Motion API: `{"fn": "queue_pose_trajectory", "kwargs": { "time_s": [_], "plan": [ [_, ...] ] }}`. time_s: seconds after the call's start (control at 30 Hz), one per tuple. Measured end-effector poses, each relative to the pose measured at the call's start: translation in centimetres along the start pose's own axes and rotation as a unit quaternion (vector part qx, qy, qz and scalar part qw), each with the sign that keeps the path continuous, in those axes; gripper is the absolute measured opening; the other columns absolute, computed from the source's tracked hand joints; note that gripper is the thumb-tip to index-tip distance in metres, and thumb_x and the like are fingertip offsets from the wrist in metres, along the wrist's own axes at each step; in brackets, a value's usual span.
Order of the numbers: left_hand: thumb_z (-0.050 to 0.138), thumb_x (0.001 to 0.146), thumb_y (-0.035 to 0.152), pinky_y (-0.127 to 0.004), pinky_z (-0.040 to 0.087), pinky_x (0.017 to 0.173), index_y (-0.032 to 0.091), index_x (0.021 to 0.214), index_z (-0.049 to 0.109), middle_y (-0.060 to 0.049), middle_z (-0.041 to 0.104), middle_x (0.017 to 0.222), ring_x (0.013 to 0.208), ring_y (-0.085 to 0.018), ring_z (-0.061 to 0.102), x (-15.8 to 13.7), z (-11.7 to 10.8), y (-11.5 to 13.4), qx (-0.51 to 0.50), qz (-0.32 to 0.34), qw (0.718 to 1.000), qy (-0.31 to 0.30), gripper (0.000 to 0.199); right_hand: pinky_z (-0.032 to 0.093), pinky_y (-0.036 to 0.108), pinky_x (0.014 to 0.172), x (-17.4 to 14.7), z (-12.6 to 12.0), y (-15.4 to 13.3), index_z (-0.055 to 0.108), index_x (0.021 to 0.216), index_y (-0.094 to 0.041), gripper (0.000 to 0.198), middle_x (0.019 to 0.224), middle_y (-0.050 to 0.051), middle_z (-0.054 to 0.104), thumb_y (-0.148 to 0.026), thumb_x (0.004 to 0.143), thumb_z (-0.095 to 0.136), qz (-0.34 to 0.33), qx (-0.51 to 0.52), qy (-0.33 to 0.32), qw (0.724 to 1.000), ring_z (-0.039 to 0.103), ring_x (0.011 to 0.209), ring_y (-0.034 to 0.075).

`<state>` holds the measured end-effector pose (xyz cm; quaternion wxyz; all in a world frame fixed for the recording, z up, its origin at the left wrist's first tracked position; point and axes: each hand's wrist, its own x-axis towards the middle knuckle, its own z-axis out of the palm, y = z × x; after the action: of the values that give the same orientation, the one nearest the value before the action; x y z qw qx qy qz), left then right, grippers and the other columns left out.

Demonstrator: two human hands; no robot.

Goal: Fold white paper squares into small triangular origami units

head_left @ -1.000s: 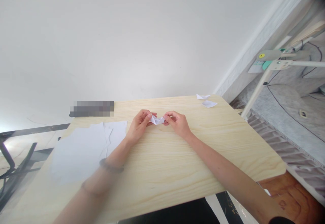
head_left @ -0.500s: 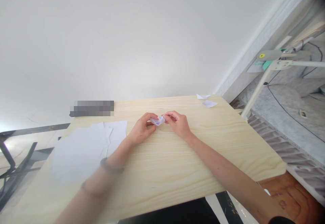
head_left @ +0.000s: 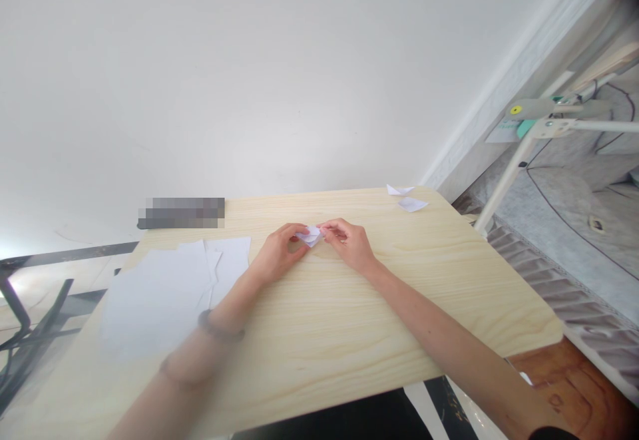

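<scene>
A small folded piece of white paper is held between my two hands, just above the middle of the wooden table. My left hand grips its left side, fingers on top and the thumb beneath. At its right end, the fingertips of my right hand pinch the paper's edge. Two other folded white papers stand and lie at the far right of the table: one upright paper at the back and one flatter paper just in front of it.
Loose white sheets are spread over the left part of the table. A blurred-out dark object lies at the back left. The white wall rises behind the table, and a pale metal frame stands to the right.
The folded paper has tilted and looks flatter between my hands. My left fingers have shifted slightly on it, while my right hand has barely moved.
</scene>
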<state>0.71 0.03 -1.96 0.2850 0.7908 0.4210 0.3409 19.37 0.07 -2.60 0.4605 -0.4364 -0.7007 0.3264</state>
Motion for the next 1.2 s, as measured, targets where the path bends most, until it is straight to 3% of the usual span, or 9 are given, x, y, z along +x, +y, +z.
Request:
{"fn": "queue_pose_trajectory", "kwargs": {
  "time_s": [0.27,0.6,1.2],
  "plan": [
    [0.053,0.074,0.023,-0.034,0.041,0.088,0.02,0.101,0.056,-0.007,0.055,0.107,0.097,-0.02,0.053,-0.22,-0.12,0.7,0.028,0.029,0.999,-0.012,0.027,0.052,0.026,0.065,0.08,-0.06,0.07,0.057,0.089,-0.019,0.022,0.091,0.005,0.065,-0.036,0.08,0.048,-0.001,-0.029,-0.003,1.0,0.062,0.081,0.015],
    [0.052,0.073,0.021,-0.036,0.038,0.091,0.02,0.101,0.056,-0.007,0.056,0.107,0.101,-0.021,0.05,-0.3,-0.19,0.66,0.067,0.026,0.997,-0.009,0.029,0.05,0.027,0.072,0.06,-0.08,-0.36,0.058,0.092,-0.019,0.02,0.091,0.005,0.065,-0.032,0.081,0.047,-0.017,-0.037,-0.024,0.999,0.062,0.083,0.015],
    [0.051,0.075,0.025,-0.033,0.042,0.083,0.021,0.092,0.06,-0.005,0.059,0.098,0.092,-0.02,0.053,-0.23,-0.08,0.45,0.121,0.024,0.992,0.01,0.019,0.049,0.027,0.073,-0.12,0.07,-0.39,0.062,0.092,-0.021,0.02,0.09,0.002,0.066,-0.031,0.08,0.049,-0.047,-0.045,-0.067,0.996,0.061,0.081,0.014]
  ]
}}
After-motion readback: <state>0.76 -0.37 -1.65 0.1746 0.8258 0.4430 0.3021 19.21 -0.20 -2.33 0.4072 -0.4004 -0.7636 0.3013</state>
